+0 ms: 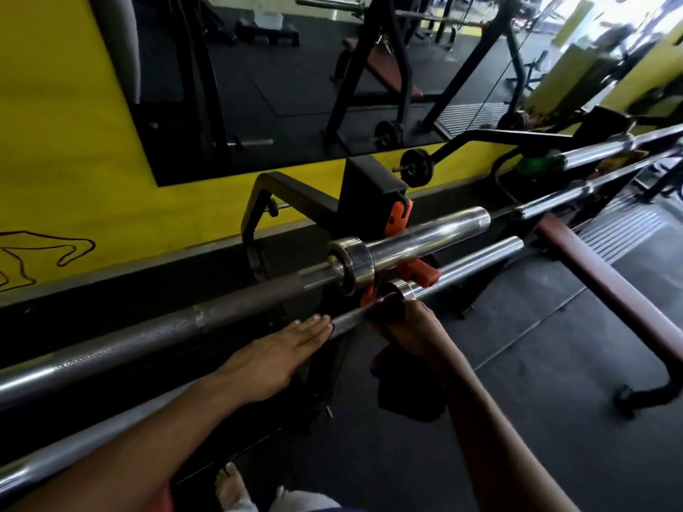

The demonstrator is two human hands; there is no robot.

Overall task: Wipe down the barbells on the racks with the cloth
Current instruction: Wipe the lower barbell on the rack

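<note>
Two hands on the near barbell (354, 315): left hand (275, 354) flat, right hand (410, 328) gripping a dark cloth (388, 311).

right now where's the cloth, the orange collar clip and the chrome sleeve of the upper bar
cloth (388, 315): head view, dark fold wrapped on the lower bar under the right hand
orange collar clip (423, 274): head view, its handle
chrome sleeve (425, 236): head view, mid-length of the tube

rack (369, 190): black, orange hooks | carries: upper barbell (221, 312), lower barbell (476, 262) | floor (554, 327): dark mats
</note>
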